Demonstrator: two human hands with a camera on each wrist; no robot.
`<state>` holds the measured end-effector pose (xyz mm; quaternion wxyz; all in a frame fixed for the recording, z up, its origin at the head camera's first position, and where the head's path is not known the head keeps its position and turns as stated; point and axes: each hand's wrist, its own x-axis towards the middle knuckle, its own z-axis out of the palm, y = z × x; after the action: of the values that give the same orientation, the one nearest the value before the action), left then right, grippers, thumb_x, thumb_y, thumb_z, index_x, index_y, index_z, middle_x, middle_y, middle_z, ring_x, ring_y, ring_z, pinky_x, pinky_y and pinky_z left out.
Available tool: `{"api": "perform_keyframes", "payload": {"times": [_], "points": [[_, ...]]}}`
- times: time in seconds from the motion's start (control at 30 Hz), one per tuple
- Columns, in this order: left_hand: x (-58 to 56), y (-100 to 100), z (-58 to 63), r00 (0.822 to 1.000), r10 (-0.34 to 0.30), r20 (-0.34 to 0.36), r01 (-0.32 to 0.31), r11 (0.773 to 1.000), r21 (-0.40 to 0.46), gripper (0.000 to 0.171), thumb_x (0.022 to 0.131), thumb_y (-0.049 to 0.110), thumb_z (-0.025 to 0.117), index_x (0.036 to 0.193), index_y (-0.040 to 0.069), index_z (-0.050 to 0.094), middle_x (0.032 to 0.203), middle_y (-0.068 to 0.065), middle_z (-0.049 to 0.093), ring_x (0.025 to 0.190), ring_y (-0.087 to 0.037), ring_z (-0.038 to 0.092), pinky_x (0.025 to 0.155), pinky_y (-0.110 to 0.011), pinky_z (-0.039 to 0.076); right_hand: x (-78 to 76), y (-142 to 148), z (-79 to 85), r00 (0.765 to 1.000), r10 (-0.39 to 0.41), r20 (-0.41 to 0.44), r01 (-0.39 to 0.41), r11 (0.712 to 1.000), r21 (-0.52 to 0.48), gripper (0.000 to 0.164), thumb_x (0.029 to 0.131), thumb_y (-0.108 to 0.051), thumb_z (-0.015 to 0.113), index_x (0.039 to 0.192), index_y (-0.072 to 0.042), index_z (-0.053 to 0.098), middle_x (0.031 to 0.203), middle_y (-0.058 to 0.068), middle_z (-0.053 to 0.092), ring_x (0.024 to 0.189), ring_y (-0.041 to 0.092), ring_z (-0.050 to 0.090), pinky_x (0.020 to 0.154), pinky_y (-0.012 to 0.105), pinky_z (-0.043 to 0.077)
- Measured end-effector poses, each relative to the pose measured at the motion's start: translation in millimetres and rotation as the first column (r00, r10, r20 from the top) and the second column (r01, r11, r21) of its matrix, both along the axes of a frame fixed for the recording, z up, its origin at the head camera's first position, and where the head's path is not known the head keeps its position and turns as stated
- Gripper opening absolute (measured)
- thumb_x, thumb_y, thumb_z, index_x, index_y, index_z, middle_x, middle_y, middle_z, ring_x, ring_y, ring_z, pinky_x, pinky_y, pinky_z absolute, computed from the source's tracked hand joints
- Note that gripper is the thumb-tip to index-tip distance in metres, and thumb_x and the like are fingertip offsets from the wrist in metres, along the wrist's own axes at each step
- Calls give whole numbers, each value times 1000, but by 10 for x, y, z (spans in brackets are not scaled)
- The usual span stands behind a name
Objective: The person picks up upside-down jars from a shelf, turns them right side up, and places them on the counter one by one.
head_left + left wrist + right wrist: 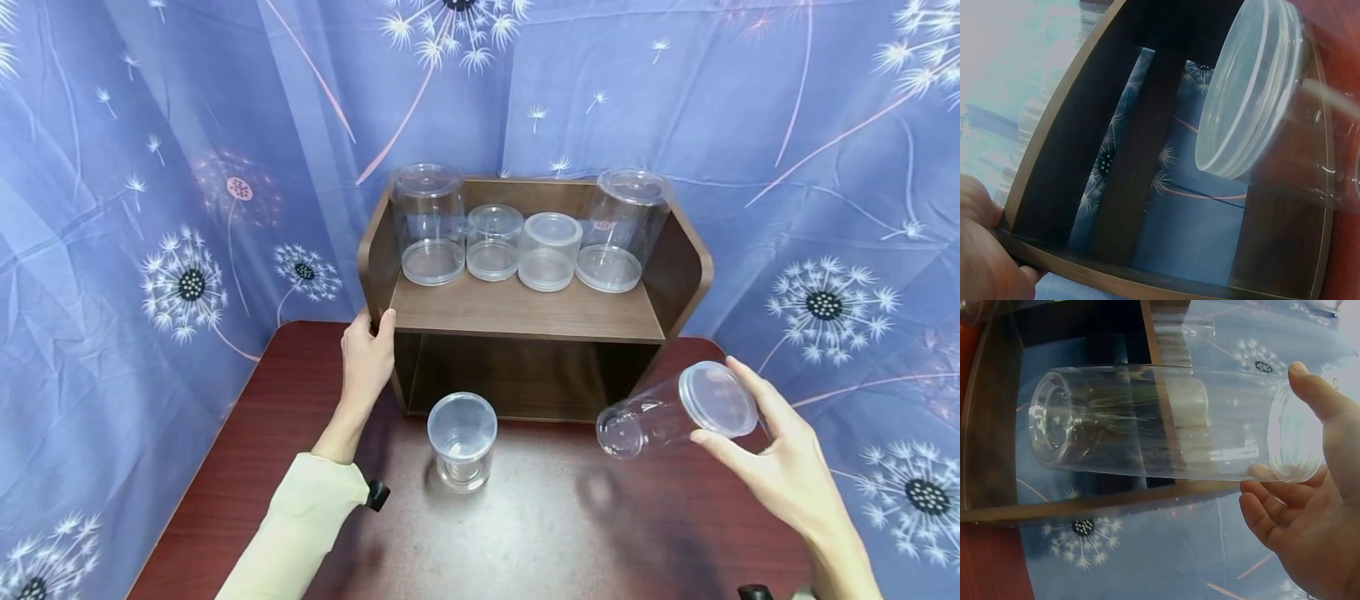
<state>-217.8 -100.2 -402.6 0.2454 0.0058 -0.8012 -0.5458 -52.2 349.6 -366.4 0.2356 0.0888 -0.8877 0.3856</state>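
Observation:
My right hand (787,458) grips a tall clear plastic jar (660,417) around its frosted lid (717,398). The jar lies tilted on its side in the air, base pointing left toward the shelf's lower right. In the right wrist view its inside looks empty, with thumb and fingers on opposite sides of the lid (1294,434). At the far left, my left hand (367,358) holds the side panel of a brown wooden shelf (517,317), thumb at the front edge. Another lidded clear jar (462,442) stands upright on the table, in front of the lower compartment.
On the upper board stand two tall clear jars, left (429,225) and right (622,233), with two short ones (495,242) between them. The shelf sits at the back of a dark red table (525,533). Behind hangs a blue dandelion-print curtain (600,83).

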Motion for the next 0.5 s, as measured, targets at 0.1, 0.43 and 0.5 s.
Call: {"api": "perform_keyframes", "payload": {"times": [0.1, 0.43, 0.5], "points": [[-2, 7, -10, 1000, 0, -1, 0, 1000, 9, 25, 101, 18, 60, 82, 5, 52, 68, -8, 40, 74, -29, 43, 70, -39, 35, -29, -84, -38, 999, 30, -25, -29, 999, 41, 102, 66, 4, 92, 155, -21, 49, 145, -19, 51, 131, -7, 44, 104, 6, 28], [4, 8, -15, 1000, 2, 1, -2, 1000, -3, 22, 102, 20, 59, 87, 4, 56, 73, -14, 47, 82, -32, 47, 76, -44, 38, -184, -351, -295, 993, 95, -66, -86, 988, 132, 104, 66, -4, 96, 156, -14, 46, 130, 10, 61, 114, -3, 49, 94, 8, 31], [7, 12, -9, 1000, 0, -3, 0, 1000, -2, 22, 102, 19, 59, 86, 4, 56, 72, -13, 46, 81, -31, 46, 75, -43, 38, -209, -390, -343, 994, 95, -61, -87, 988, 131, 102, 66, -6, 96, 156, -13, 47, 131, 11, 61, 114, -1, 50, 94, 8, 31]]}}
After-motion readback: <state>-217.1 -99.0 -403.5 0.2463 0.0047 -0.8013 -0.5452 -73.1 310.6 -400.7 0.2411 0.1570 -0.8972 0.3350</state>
